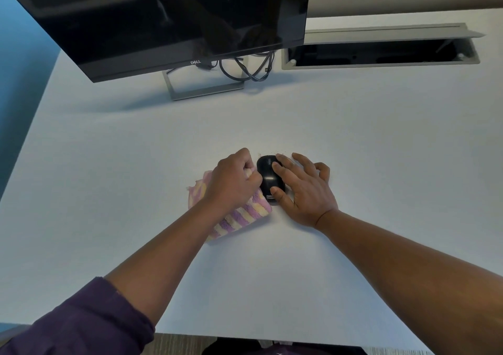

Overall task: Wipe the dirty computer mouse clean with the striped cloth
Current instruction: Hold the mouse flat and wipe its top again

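Note:
A black computer mouse lies on the white desk, near its middle. My right hand rests over its right side, fingers spread on top and the thumb against its near end. Just left of the mouse, my left hand is fisted around a bunched part of the purple, yellow and white striped cloth, pressed to the mouse's left side. The remainder of the cloth lies on the desk under my left wrist. Small crumbs are scattered by the far end of the mouse.
A dark Dell monitor on a grey stand stands at the back left, with black cables looped behind it. An open cable tray is set into the desk at the back right. The near desk edge runs below my forearms.

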Demonstrator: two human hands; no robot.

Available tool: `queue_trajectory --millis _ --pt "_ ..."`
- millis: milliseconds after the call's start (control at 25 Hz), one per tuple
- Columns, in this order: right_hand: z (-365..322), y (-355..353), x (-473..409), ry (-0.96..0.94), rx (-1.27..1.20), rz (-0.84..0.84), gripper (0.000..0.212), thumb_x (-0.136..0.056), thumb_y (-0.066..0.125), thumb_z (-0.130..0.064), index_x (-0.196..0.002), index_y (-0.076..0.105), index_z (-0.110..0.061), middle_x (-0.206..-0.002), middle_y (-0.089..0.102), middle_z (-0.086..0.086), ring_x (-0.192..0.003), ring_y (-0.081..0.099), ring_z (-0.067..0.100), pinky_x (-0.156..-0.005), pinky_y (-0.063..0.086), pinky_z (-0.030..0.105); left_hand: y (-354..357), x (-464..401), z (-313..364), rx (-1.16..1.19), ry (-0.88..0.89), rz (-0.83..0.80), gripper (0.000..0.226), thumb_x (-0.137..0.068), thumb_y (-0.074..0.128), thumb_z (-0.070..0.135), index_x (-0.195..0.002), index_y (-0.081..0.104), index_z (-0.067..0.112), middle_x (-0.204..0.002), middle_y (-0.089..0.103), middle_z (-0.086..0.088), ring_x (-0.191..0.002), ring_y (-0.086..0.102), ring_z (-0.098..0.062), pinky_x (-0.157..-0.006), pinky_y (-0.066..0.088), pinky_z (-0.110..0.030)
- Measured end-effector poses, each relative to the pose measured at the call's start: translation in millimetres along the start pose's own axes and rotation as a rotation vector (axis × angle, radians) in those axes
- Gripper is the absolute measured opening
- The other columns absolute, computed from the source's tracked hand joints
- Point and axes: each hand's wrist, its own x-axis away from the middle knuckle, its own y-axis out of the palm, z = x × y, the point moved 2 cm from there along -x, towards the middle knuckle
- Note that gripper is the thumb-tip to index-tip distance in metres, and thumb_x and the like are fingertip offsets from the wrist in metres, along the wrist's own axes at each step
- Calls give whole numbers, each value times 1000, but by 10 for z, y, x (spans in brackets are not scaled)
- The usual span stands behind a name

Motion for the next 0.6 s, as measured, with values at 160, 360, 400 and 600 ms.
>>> queue_trajectory --millis 160,360,400,600 --pt "5 4 1 -2 5 2 56 -101 33 -59 -147 45 -29 -160 43 -5 -147 33 33 -107 22 53 -51 -5 -5 77 -45 12 19 -77 67 27 -75 49 20 -69 58 3 -59 46 -14 -54 43 -34" --pt "9 10 -2 -8 8 12 56 -101 32 -60 -147 45 -29 -159 44 -4 -146 34 33 -106 20 51 -90 24 -55 250 -162 -184 17 -78 62 39 -83 57 24 -72 61 10 -60 53 -6 -59 48 -28" --pt "7 12 -2 -8 10 13 56 -102 32 -60 -147 45 -29 -159 44 -4 -146 34 33 -106 20 51 -118 24 -72 279 -165 -224 17 -77 60 38 -86 58 25 -75 61 10 -64 55 -6 -61 48 -27" --pt "22 27 0 1 9 11 56 -102 30 -61 -147 44 -31 -160 43 -6 -146 34 32 -107 18 49 -274 5 -184 282 -116 -490 46 -86 75 25 -127 56 33 -109 60 6 -88 61 -9 -81 53 -28"
